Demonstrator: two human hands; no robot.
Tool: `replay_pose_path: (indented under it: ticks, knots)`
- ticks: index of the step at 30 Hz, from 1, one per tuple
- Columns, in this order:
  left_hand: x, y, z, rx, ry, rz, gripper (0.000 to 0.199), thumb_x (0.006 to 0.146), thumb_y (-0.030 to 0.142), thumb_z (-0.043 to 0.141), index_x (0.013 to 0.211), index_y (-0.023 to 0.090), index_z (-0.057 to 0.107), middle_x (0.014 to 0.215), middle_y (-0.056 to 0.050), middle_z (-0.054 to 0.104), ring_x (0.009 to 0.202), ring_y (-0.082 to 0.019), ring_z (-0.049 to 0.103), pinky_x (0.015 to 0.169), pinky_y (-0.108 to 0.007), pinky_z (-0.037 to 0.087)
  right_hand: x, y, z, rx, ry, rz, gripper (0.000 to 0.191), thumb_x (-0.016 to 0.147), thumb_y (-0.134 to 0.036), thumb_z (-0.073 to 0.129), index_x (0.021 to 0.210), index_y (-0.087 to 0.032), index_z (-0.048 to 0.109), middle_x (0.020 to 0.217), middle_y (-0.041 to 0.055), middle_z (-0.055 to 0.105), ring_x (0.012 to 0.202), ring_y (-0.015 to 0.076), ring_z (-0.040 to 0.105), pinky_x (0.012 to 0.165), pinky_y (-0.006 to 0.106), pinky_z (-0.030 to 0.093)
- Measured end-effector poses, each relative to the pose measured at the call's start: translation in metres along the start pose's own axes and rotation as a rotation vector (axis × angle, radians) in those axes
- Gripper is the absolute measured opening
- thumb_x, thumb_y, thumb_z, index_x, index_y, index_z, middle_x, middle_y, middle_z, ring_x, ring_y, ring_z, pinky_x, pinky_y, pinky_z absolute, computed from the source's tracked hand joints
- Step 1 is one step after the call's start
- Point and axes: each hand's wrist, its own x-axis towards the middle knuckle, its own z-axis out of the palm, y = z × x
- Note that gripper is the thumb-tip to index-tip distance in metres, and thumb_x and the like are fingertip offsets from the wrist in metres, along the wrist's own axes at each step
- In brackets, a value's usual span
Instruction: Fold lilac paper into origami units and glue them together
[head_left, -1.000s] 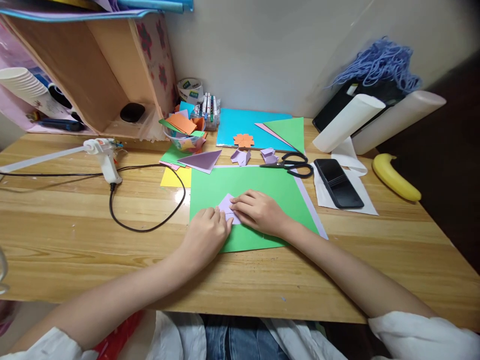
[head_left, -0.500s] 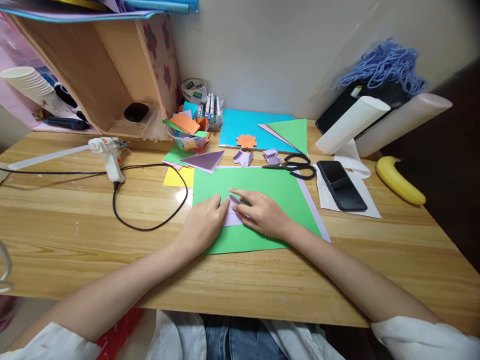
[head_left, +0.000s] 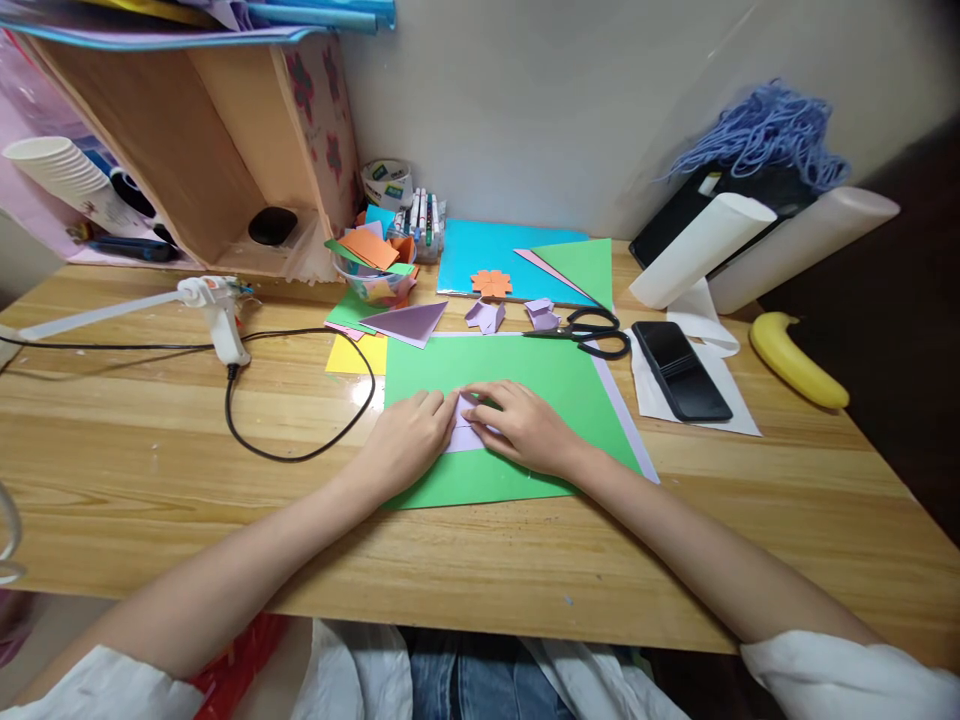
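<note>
A small purple paper (head_left: 463,438) with fold lines lies on the green sheet (head_left: 555,390), partly covered by both hands. My left hand (head_left: 412,440) is closed at the paper's left edge, its fingertips at the upper corner. From the right, my right hand (head_left: 521,425) bends its fingers over the paper, thumb and fingertips pressing its top and right side. Behind the hands sit two folded purple pieces (head_left: 486,317) and an orange paper flower (head_left: 491,284). Black scissors (head_left: 581,333) lie at the green sheet's upper right edge.
A glue gun (head_left: 221,318) with a looped black cable stands left. A bowl of paper scraps (head_left: 375,283) and a purple triangle (head_left: 412,323) are behind. Right are a phone (head_left: 681,370), a banana (head_left: 799,360) and white rolls (head_left: 705,250).
My right hand's index finger has drawn in toward my left fingertips at the paper's top corner. My left hand has shifted slightly. The paper stays in about the same place.
</note>
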Motion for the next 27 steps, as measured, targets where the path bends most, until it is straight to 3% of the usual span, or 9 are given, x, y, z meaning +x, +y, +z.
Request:
replay_pose_path:
  ticks: [7, 18, 27]
  knots:
    - [0.002, -0.003, -0.001, 0.038, -0.005, 0.098, 0.03, 0.092, 0.019, 0.032, 0.116, 0.008, 0.047, 0.084, -0.009, 0.056, 0.076, -0.021, 0.051, 0.057, -0.03, 0.037, 0.001, 0.0, -0.001, -0.021, -0.012, -0.019, 0.02, 0.088, -0.023, 0.041, 0.096, -0.017, 0.059, 0.124, 0.0082, 0.053, 0.093, 0.0216, 0.05, 0.079, 0.037, 0.043]
    - [-0.002, -0.003, -0.006, 0.066, 0.067, 0.16, 0.02, 0.089, 0.016, 0.039, 0.084, 0.012, 0.059, 0.078, -0.008, 0.055, 0.077, -0.022, 0.049, 0.059, -0.033, 0.035, 0.0, 0.002, -0.001, -0.039, -0.014, -0.029, 0.019, 0.088, -0.025, 0.043, 0.094, -0.018, 0.06, 0.123, 0.0062, 0.055, 0.09, 0.0208, 0.049, 0.076, 0.036, 0.043]
    - [-0.007, 0.0, -0.014, -0.013, 0.115, -0.026, 0.027, 0.086, 0.019, 0.046, 0.063, 0.014, 0.06, 0.066, -0.008, 0.056, 0.071, -0.022, 0.05, 0.061, -0.035, 0.034, 0.001, -0.002, -0.002, -0.108, 0.006, -0.048, 0.017, 0.089, -0.026, 0.045, 0.088, -0.022, 0.061, 0.121, 0.0058, 0.056, 0.09, 0.0197, 0.051, 0.072, 0.035, 0.042]
